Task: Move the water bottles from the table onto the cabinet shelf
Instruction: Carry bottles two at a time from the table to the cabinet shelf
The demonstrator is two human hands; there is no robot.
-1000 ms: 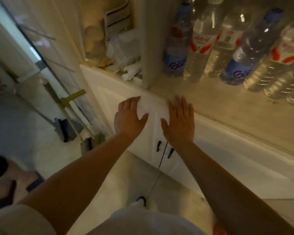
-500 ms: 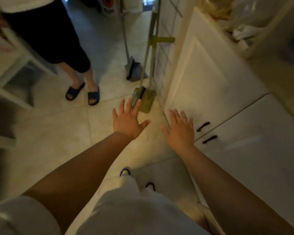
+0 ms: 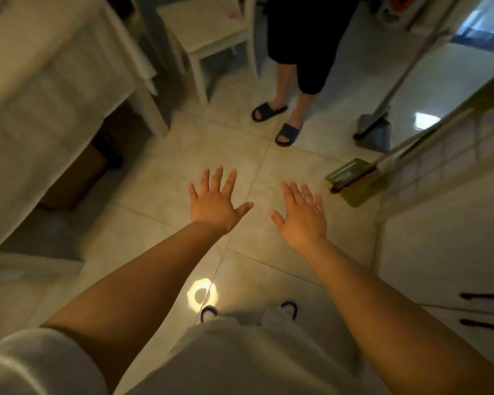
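My left hand (image 3: 216, 199) and my right hand (image 3: 303, 213) are stretched out over the tiled floor, fingers straight and spread, holding nothing. No water bottle is in view. The table (image 3: 43, 89), draped in a white cloth, fills the upper left; its top is out of view. The white cabinet (image 3: 445, 246) with dark door handles stands at the right edge, and its shelf is out of frame.
A person in dark shorts and dark slippers (image 3: 287, 134) stands ahead of me. A white chair (image 3: 208, 38) is behind the table. A grey dustpan (image 3: 372, 132) and a green mop head (image 3: 352, 181) lean by the tiled wall on the right. A cardboard box (image 3: 74, 181) sits under the table.
The view has swung left from the cabinet shelf with its bottles to the floor and table. My empty hands stayed outstretched and spread.
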